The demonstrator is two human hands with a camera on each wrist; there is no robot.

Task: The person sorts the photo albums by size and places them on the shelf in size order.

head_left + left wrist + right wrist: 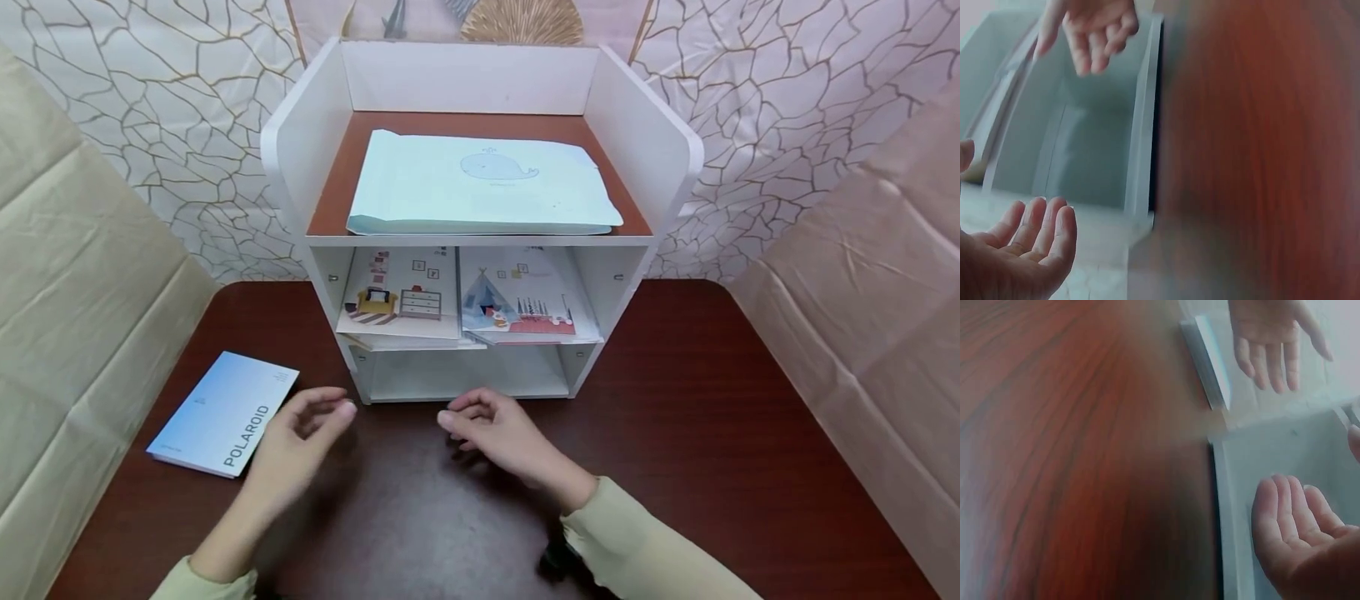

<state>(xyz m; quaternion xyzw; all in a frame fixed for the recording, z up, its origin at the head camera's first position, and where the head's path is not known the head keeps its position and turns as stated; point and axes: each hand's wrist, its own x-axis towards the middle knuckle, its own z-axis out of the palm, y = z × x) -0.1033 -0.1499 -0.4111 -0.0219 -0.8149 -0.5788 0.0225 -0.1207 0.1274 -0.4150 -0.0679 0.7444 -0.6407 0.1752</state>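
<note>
My left hand [288, 450], fingers loosely bent and holding nothing, hovers over the table beside a pale blue book [217, 408] marked POLAROID; whether it touches the book's edge I cannot tell. In front of the lower opening of a small white shelf unit [480, 241] is my right hand [506, 437], its fingers also relaxed around nothing. The left wrist view shows the left palm [1029, 262] turned up near the shelf's side. Seen from the right wrist, the right hand [1304, 537] is before the bottom compartment.
A flat pale mint package [450, 187] with a whale drawing lies on the shelf's brown top. Two stacks of illustrated booklets, one with furniture [405, 287] and one with a tent [517, 292], fill the middle level. Beige fabric panels [82, 275] border the dark brown table [720, 467].
</note>
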